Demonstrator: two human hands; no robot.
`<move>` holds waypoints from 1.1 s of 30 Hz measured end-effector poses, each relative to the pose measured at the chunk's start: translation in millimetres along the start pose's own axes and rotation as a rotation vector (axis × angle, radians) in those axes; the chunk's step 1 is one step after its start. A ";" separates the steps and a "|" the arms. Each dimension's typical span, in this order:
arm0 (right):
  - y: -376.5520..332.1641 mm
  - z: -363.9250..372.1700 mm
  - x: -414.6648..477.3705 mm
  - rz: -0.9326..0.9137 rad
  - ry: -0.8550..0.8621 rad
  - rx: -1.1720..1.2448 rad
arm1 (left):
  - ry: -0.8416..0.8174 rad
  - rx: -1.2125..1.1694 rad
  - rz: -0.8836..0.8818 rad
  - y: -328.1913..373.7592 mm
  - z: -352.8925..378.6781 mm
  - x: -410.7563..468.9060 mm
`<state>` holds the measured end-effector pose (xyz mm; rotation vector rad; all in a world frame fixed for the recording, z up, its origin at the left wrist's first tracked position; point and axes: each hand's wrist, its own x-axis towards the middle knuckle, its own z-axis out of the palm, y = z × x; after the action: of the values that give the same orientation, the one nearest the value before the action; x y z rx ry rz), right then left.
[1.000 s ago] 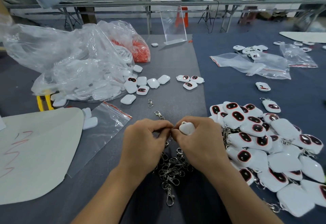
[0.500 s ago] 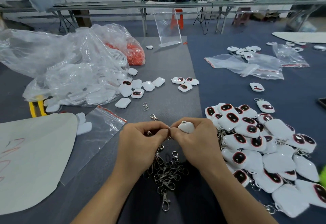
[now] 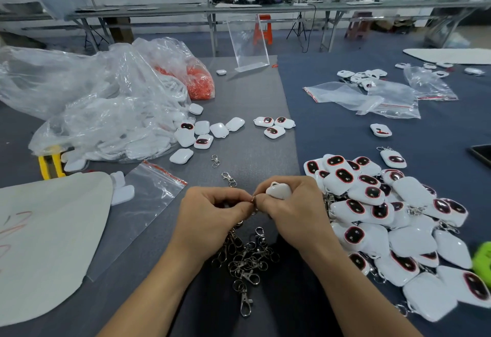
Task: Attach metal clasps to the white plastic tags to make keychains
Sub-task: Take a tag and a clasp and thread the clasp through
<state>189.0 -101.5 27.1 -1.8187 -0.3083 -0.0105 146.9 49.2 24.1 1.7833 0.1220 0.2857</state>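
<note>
My right hand (image 3: 291,212) grips a white plastic tag (image 3: 278,191), its loop end up, and its fingertips pinch at a small metal ring. My left hand (image 3: 212,217) pinches the same ring of a metal clasp (image 3: 253,200) from the left; most of the clasp is hidden under my fingers. The two hands meet fingertip to fingertip above a heap of loose metal clasps (image 3: 245,259) on the grey table. Finished keychains (image 3: 385,217), white tags with dark red-rimmed windows, lie piled to the right of my right hand.
Loose white tags (image 3: 207,131) spill from a big clear plastic bag (image 3: 101,103) at the left. Two single clasps (image 3: 228,178) lie just beyond my hands. A zip bag (image 3: 143,204) and a white sheet (image 3: 45,233) lie at the near left; more bags (image 3: 372,99) at the far right.
Both hands stay pinched together on the ring and tag, with only small finger shifts. The view has tilted slightly, so the table appears a little lower.
</note>
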 end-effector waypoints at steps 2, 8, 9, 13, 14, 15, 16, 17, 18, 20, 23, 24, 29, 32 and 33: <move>-1.0 -1.1 1.4 0.041 -0.028 0.074 | -0.025 -0.055 -0.014 0.1 -0.1 -0.5; -2.2 -4.1 2.2 0.137 -0.092 0.269 | -0.060 -0.123 0.004 2.4 -0.4 -0.8; -2.6 -3.5 2.3 0.146 -0.103 0.294 | -0.046 -0.127 0.010 2.0 -0.5 -0.7; -6.1 -2.6 1.9 0.185 -0.140 0.373 | -0.024 -0.113 0.035 1.3 0.2 -0.7; -6.8 -3.3 1.3 0.187 -0.152 0.379 | -0.025 -0.110 0.034 1.7 0.3 -1.2; -7.5 -4.3 0.7 0.187 -0.166 0.380 | -0.024 -0.105 0.031 1.9 0.3 -1.5; -8.5 -5.2 0.3 0.186 -0.180 0.376 | -0.023 -0.095 0.025 1.9 0.6 -1.7; -9.1 -6.3 -0.4 0.184 -0.193 0.370 | -0.021 -0.083 0.020 1.9 1.1 -2.1; -9.2 -7.0 -0.4 0.180 -0.205 0.364 | -0.020 -0.073 0.015 1.8 1.3 -2.5; -9.7 -8.0 0.1 0.173 -0.232 0.349 | -0.030 -0.065 0.011 2.3 1.5 -3.2; -10.2 -8.3 0.2 0.153 -0.264 0.327 | -0.052 -0.064 0.009 3.2 1.0 -4.5; -9.9 -8.6 0.5 0.144 -0.273 0.319 | -0.055 -0.074 0.004 3.3 1.2 -4.4; -9.5 -11.2 0.1 0.120 -0.332 0.299 | -0.091 -0.113 -0.002 2.6 0.0 -4.3; -7.0 -12.5 2.0 0.091 -0.328 0.274 | -0.103 -0.124 0.009 -0.2 -1.1 -2.9; -6.5 -12.7 2.4 0.076 -0.321 0.259 | -0.098 -0.134 0.007 -0.3 -0.6 -2.6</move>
<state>191.8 -111.6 37.1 -1.5698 -0.4453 0.3623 144.2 49.3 23.6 1.6616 0.0261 0.2057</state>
